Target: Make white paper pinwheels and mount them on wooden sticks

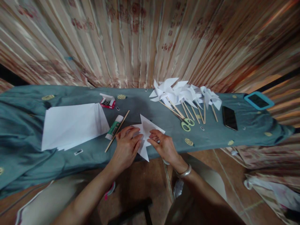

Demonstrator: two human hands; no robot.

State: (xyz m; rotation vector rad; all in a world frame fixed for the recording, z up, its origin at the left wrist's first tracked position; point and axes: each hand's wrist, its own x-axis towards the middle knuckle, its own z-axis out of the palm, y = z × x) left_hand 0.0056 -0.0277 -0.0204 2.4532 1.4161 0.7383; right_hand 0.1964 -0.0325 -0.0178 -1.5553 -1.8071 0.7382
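A white paper pinwheel [146, 126] with pointed blades lies at the table's front edge, between my hands. My left hand [125, 145] has its fingers curved over the left side of the paper, gripping it. On the right side, my right hand [165, 148] pinches the paper near its centre with thumb and fingers. Beside my left hand are a green and white glue stick [114, 127] and a thin wooden stick [109, 144], which lies at a slant. Whatever is under my fingertips is hidden.
Green cloth [131, 106] covers the narrow table. A paper stack [72, 126] and a small open red box [108, 102] lie left. Finished pinwheels [168, 88] on sticks, green-handled scissors [187, 124], a black phone [229, 118] and a blue-framed tablet [259, 100] lie right. A curtain [140, 40] hangs behind.
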